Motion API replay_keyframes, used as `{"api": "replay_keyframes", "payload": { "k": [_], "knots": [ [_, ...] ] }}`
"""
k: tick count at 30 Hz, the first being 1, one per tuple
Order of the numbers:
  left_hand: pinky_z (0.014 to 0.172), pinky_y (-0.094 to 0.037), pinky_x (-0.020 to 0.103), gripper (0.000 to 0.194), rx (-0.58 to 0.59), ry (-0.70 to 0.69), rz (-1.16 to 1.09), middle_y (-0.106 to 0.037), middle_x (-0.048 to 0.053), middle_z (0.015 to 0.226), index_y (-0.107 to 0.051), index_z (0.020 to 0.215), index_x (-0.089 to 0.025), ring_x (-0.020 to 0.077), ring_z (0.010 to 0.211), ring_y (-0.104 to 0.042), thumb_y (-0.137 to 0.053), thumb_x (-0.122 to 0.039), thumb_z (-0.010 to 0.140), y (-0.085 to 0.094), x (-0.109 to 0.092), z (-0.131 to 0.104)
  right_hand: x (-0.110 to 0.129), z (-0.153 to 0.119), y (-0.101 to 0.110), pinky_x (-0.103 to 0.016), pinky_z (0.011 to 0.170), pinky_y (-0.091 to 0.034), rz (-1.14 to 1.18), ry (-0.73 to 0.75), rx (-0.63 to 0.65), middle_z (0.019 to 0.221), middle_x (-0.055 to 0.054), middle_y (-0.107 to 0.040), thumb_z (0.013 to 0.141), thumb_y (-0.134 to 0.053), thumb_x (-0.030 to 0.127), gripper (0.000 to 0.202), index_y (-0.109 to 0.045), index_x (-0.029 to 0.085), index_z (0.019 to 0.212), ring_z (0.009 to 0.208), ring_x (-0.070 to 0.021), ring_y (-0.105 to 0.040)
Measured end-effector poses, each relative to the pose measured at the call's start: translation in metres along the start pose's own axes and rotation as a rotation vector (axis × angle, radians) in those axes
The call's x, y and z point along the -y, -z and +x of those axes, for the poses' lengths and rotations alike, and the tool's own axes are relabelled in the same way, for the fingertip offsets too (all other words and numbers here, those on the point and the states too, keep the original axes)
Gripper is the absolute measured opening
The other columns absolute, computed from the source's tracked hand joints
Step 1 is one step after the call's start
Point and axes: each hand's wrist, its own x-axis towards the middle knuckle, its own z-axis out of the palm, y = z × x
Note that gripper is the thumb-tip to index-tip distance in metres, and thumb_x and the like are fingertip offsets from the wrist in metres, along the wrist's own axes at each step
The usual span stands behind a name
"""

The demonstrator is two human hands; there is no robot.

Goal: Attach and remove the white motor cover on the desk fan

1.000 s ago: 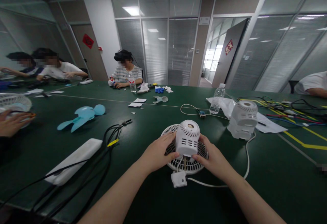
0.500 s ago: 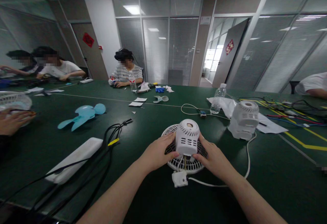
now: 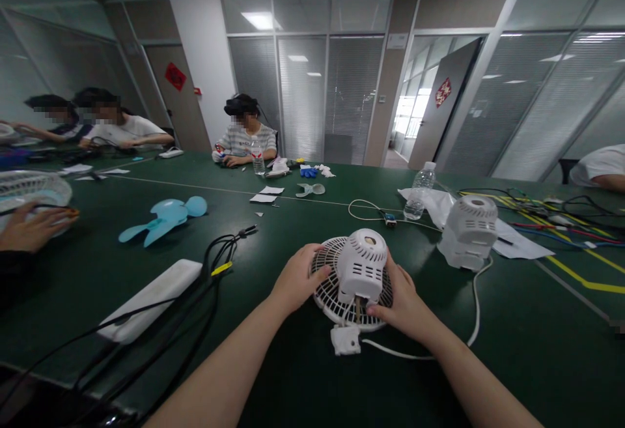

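Note:
A white fan motor housing stands on a round white fan grille lying on the green table. My left hand is at the grille's left edge, thumb and fingers apart, clear of the housing. Curled round the right side of the housing is my right hand, with its thumb at the lower front. A small white box with a cable rests at the grille's near edge.
A second white housing and a water bottle stand to the right. Leftward lie blue fan blades, a white power strip and black cables. Another person's hand touches a fan grille at far left. People sit across the table.
My left hand has come away from the housing and moved left to the grille's edge. The housing has tilted slightly to the right, with my right hand still on it. The view has shifted slightly.

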Motion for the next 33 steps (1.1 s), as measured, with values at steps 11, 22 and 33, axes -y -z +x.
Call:
{"api": "replay_keyframes", "payload": {
  "k": [11, 22, 33],
  "knots": [
    [0.092, -0.050, 0.037, 0.032, -0.195, 0.244, -0.169, -0.066, 0.007, 0.110, -0.058, 0.112, -0.021, 0.0210, 0.102, -0.063, -0.055, -0.038, 0.086, -0.007, 0.066, 0.017, 0.021, -0.006, 0.018, -0.050, 0.111, -0.026, 0.006, -0.068, 0.084, 0.146, -0.011, -0.040, 0.072, -0.066, 0.054, 0.094, -0.020, 0.022, 0.148, 0.136, -0.0320, -0.035],
    [0.088, -0.051, 0.034, 0.031, -0.083, 0.268, -0.122, -0.069, 0.006, 0.108, -0.060, 0.110, -0.022, 0.0203, 0.098, -0.065, -0.055, -0.037, 0.084, -0.001, 0.063, 0.003, 0.003, -0.040, 0.055, -0.050, 0.111, -0.027, -0.106, -0.152, 0.108, 0.145, -0.013, -0.043, 0.068, -0.065, 0.052, 0.091, -0.029, 0.018, 0.144, 0.132, -0.0332, -0.041],
    [0.101, -0.040, 0.041, 0.037, 0.051, 0.202, 0.014, -0.063, 0.007, 0.122, -0.064, 0.112, -0.026, 0.0267, 0.116, -0.056, -0.062, -0.037, 0.076, 0.002, 0.052, -0.007, -0.110, -0.165, 0.139, -0.045, 0.107, -0.039, -0.118, -0.505, -0.009, 0.136, -0.017, -0.053, 0.067, -0.057, 0.064, 0.091, -0.030, 0.022, 0.143, 0.125, -0.0358, -0.050]
  ]
}}
